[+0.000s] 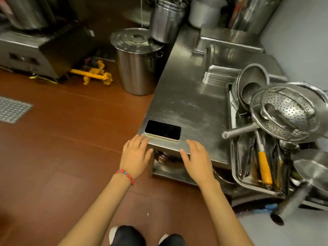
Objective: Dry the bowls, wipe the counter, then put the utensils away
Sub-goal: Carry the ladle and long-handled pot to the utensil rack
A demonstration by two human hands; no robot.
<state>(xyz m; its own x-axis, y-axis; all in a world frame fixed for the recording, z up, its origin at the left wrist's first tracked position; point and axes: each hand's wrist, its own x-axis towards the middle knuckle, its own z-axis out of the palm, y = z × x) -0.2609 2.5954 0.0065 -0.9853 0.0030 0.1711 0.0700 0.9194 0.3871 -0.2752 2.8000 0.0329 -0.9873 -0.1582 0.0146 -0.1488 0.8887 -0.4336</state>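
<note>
A steel counter (186,96) runs away from me on the right. At its right side a steel tray (248,183) holds several utensils, among them an orange-handled tool (265,167). Steel bowls (252,82) lean behind a perforated colander (289,112) piled over the tray. My left hand (135,155), with a red bead bracelet, hovers open at the counter's near corner. My right hand (196,159) is open just over the near edge. Both hands hold nothing.
A dark phone (163,130) lies on the counter's near corner, just beyond my fingers. A stack of flat metal trays (220,75) sits further back. A lidded steel pot (137,63) stands on the brown floor left of the counter, beside yellow tools (94,73).
</note>
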